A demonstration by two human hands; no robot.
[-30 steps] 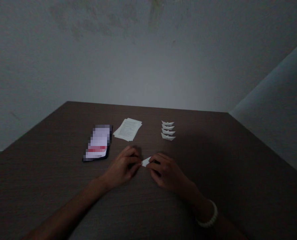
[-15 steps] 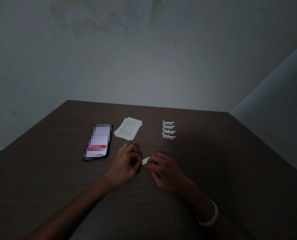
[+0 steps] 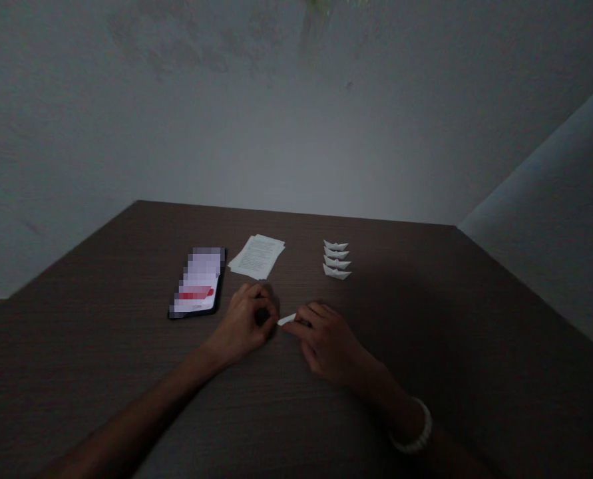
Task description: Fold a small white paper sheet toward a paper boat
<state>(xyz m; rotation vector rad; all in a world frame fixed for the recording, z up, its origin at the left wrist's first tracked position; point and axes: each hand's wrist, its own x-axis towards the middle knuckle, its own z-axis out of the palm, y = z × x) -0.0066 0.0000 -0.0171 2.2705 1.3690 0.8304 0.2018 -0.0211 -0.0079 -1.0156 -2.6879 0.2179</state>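
A small folded piece of white paper (image 3: 287, 320) lies between my two hands on the dark wooden table (image 3: 476, 319). My left hand (image 3: 243, 322) has its fingers curled and pinches the paper's left end. My right hand (image 3: 326, 339), with a white bead bracelet at the wrist, pinches the right end with closed fingers. Most of the paper is hidden by my fingers.
Behind my hands stand several folded paper boats (image 3: 336, 259) in a row. A small stack of printed sheets (image 3: 257, 257) lies to their left, and a phone (image 3: 197, 282) with a lit screen lies further left. Walls close off the table's far side and right.
The visible part of the paper has become narrower and flatter between my fingers. My left fingers have curled in tighter. Both hands have stayed at the same spot.
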